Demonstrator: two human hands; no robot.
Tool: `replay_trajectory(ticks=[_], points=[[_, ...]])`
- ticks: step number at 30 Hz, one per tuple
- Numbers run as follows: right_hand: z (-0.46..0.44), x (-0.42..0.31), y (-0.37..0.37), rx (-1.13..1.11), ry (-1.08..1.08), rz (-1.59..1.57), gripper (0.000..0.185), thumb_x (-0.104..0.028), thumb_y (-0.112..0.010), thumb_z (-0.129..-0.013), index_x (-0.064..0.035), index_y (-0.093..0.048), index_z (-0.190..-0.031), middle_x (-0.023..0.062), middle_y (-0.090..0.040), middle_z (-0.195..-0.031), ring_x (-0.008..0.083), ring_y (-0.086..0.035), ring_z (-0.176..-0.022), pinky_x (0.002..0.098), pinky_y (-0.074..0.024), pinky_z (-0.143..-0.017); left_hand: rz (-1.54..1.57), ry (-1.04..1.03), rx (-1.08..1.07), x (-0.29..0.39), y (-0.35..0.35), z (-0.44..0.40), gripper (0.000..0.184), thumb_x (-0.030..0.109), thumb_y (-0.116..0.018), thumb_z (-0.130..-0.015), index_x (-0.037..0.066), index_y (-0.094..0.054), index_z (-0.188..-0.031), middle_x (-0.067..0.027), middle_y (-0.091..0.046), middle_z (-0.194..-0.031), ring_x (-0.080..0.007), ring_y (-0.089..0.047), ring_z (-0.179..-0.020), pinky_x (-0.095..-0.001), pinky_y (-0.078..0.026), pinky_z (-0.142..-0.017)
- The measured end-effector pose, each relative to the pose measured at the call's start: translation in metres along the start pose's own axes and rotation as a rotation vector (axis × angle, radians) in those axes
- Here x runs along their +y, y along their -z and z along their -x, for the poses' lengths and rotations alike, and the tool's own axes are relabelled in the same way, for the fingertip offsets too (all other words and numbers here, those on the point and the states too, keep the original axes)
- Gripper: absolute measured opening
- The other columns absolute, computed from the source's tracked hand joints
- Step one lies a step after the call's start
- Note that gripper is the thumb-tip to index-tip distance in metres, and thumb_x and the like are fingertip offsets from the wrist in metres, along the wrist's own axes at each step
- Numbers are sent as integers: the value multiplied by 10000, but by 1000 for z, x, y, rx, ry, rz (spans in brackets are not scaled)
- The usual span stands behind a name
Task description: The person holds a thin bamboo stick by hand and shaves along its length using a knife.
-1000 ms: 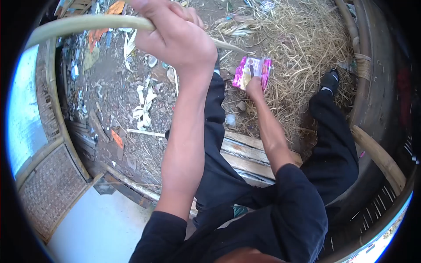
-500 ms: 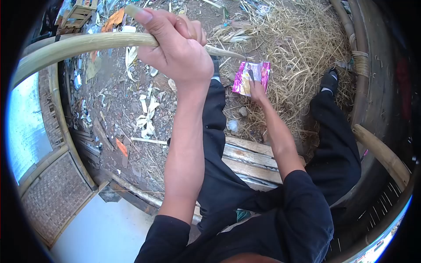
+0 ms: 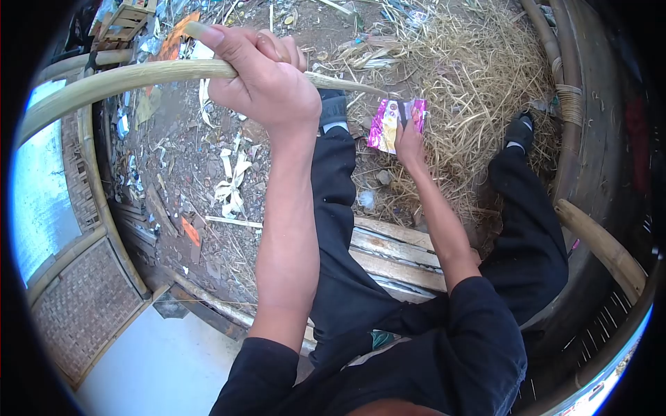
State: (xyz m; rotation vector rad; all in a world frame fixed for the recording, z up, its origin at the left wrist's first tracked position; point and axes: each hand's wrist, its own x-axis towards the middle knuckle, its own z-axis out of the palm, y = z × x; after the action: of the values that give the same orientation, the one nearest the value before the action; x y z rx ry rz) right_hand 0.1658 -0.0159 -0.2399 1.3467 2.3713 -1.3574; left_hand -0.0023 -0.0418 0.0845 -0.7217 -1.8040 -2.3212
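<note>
My left hand [image 3: 267,80] is closed around a long, pale, curved stick [image 3: 139,75], thumb stretched along the top. The stick runs from the left edge of the view through the fist and narrows to a thin tip beyond it. Lower and to the right, my right hand [image 3: 409,144] is closed on a small knife [image 3: 402,111] with a dark blade, close to the stick's tip. I cannot tell whether blade and tip touch. Behind this hand shows a shiny pink and yellow plastic packet [image 3: 385,128], apparently on the ground.
Dry straw [image 3: 479,90] covers the ground ahead and right. Litter and pale husks [image 3: 232,184] are scattered on the left. A slatted wooden bench [image 3: 395,253] is under my legs. Bamboo poles [image 3: 569,104] stand on the right, and a woven panel [image 3: 83,301] on the left.
My left hand and the stick have shifted slightly left and down. The knife has moved a little up and right, its blade now tilted differently beside the stick's tip.
</note>
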Motion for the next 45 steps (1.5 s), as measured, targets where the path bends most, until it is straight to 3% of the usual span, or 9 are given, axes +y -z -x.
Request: replay_trajectory(ticks=[2,6,10,19,35,38,40,42,45], points=[[8,-10,3,241,51,-275,412,-302,-425,-980,43,-516,-1185,317,-621,-881,485,-596,-852,519,-450,-761,-3,-2,16,2,1,1,548,550,-389,-973,108,-313,-657,14,-234,-467,-85,-199,-367,-268,-145,-383],[9,-11,12,294,-4,-372,430,-330,-409,-979,24,-552,-1178,269,-628,-837,438,-611,-829,491,-444,-734,32,-5,41,10,1,-3,555,563,-380,-970,110,-312,-657,13,-230,-457,-83,-199,-363,-271,-140,-379],[9,-4,16,271,-80,-372,431,-352,-409,-972,29,-596,-1046,245,-623,-791,415,-607,-763,480,-435,-691,38,4,71,8,0,-3,549,559,-373,-974,113,-310,-659,12,-234,-453,-84,-201,-360,-271,-139,-375],[18,-3,19,280,-59,-408,439,-367,-409,-975,13,-608,-1068,199,-611,-743,337,-612,-721,452,-439,-665,30,-27,9,4,1,-2,542,536,-371,-983,106,-313,-660,12,-257,-462,-87,-225,-355,-269,-157,-369],[26,8,4,231,-34,-315,480,-410,-404,-980,20,-616,-1003,199,-613,-725,358,-613,-703,453,-439,-651,55,-35,-17,4,-3,-1,545,537,-394,-976,96,-315,-665,-3,-260,-452,-93,-235,-344,-269,-154,-361],[22,-8,13,219,-35,-322,481,-410,-403,-982,25,-604,-1012,198,-607,-712,347,-607,-694,449,-439,-658,9,-14,-49,5,-3,-2,555,551,-393,-970,93,-320,-667,-4,-273,-462,-92,-246,-346,-268,-165,-360],[19,-40,41,241,96,-329,442,-379,-424,-985,30,-588,-1025,170,-581,-659,297,-598,-637,437,-435,-615,12,-37,-52,4,-7,1,557,553,-387,-970,89,-329,-667,-5,-290,-472,-88,-258,-348,-268,-183,-357],[11,-77,71,324,273,-328,321,-295,-465,-985,14,-526,-927,209,-589,-642,392,-605,-585,469,-435,-534,-13,-42,-44,4,-10,4,558,553,-385,-970,88,-331,-666,-4,-295,-474,-86,-262,-348,-267,-188,-355],[16,-145,132,306,371,-425,242,-222,-496,-975,15,-502,-926,175,-576,-611,325,-598,-501,426,-419,-461,-37,-70,-42,4,-11,5,557,550,-383,-971,90,-334,-661,-3,-300,-475,-83,-268,-349,-265,-191,-352]])
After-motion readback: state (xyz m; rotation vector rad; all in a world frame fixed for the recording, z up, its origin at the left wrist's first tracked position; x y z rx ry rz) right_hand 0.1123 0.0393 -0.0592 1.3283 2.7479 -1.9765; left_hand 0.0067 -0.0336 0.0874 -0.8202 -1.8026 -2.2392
